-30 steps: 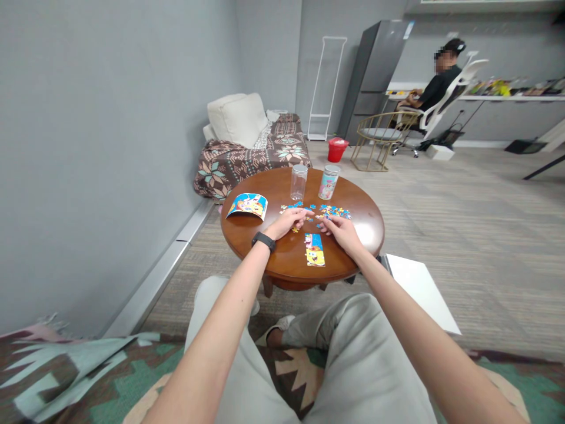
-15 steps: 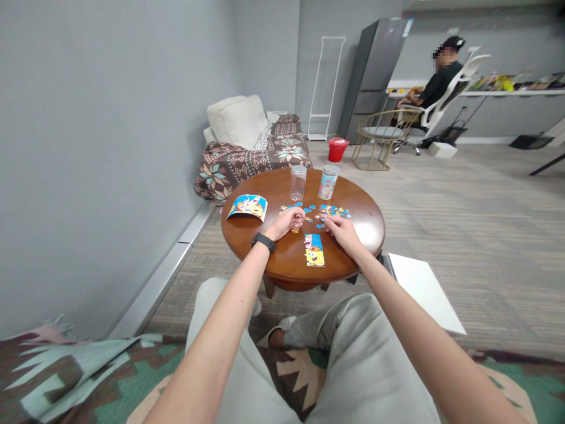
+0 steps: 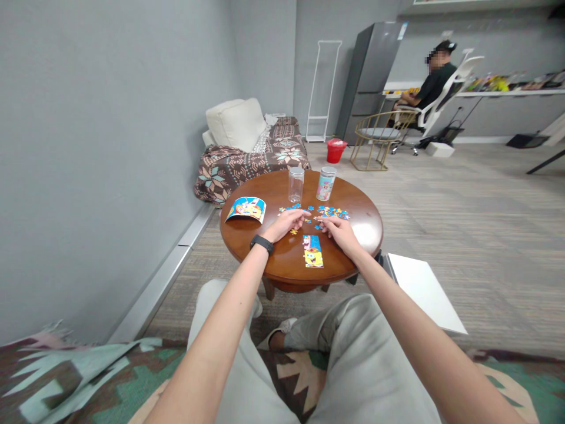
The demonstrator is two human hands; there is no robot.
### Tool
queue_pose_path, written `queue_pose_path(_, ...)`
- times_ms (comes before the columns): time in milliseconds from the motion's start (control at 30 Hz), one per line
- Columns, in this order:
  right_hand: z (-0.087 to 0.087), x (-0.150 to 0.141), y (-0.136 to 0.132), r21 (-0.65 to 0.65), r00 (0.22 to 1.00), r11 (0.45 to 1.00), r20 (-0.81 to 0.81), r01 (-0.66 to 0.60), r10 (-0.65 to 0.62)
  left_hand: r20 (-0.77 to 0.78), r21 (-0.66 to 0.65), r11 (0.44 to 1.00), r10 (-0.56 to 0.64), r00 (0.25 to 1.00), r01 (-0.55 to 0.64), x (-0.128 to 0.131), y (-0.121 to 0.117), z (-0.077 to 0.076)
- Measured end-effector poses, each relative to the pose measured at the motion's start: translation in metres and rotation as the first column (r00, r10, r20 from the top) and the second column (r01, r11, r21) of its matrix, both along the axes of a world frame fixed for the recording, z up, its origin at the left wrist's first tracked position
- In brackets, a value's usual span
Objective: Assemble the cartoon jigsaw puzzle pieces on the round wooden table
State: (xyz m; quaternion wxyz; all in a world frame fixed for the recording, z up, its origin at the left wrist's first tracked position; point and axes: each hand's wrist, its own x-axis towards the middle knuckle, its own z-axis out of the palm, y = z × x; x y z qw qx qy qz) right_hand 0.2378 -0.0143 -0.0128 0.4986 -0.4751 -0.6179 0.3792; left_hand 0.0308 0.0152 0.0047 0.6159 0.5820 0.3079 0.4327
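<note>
Nearest on the round brown wooden counter [image 3: 265, 194] lies the joined strip of blue-and-yellow cartoon puzzle [image 3: 313, 251], set close to the near edge where both hands can reach it. Just beyond, the left hand [image 3: 286, 223] and right hand [image 3: 339, 229] rest loosely curled, fingertips down among the scattered blue loose puzzle pieces [image 3: 329, 211] — whether either pinches a piece I cannot tell. Left lies a curled picture card [image 3: 246, 209]. Farther stand a clear plastic jar [image 3: 295, 184] and a printed canister [image 3: 325, 183], clear of the reach. Far right, a person [image 3: 430, 82] sits at a desk.
</note>
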Motion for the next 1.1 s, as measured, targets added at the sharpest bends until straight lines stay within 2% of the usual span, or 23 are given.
queue_pose_path(133, -0.0006, -0.0014, -0.0017, -0.036, 1.0, 0.999, 0.02, 0.001, 0.0, -0.153, 0.106, 0.994, 0.035, 0.988, -0.019, -0.0027, -0.0009, -0.0021)
queue_pose_path(233, -0.0016, -0.0016, -0.0007, -0.04, 1.0, 0.999, 0.026, 0.013, -0.012, -0.2, 0.12, 0.993, 0.043, 0.979, -0.019, -0.0033, 0.0001, -0.0039)
queue_pose_path(367, -0.0026, -0.002, 0.0012, -0.035, 0.999, 0.999, -0.031, 0.02, -0.021, -0.144, 0.07, 0.997, 0.002, 0.99, 0.008, -0.0023, 0.005, -0.0082)
queue_pose_path(467, -0.0026, -0.0019, 0.0011, -0.051, 0.998, 0.999, -0.067, 0.018, -0.022, -0.133, 0.092, 0.996, -0.003, 0.991, 0.016, -0.0024, 0.0067, -0.0101)
queue_pose_path(633, -0.0023, -0.0004, -0.0002, -0.057, 0.999, 0.998, -0.05, 0.01, -0.013, -0.182, 0.089, 0.996, 0.042, 0.982, -0.026, -0.0024, 0.0028, -0.007)
queue_pose_path(867, -0.0032, 0.0005, 0.0023, -0.025, 0.998, 0.999, -0.057, 0.033, -0.034, -0.152, 0.11, 0.994, 0.044, 0.987, -0.027, -0.0022, 0.0007, -0.0036)
queue_pose_path(1100, -0.0036, 0.0017, 0.002, 0.028, 0.999, 0.999, 0.011, 0.034, -0.035, -0.136, 0.054, 0.998, 0.037, 0.99, -0.03, -0.002, 0.0021, -0.0048)
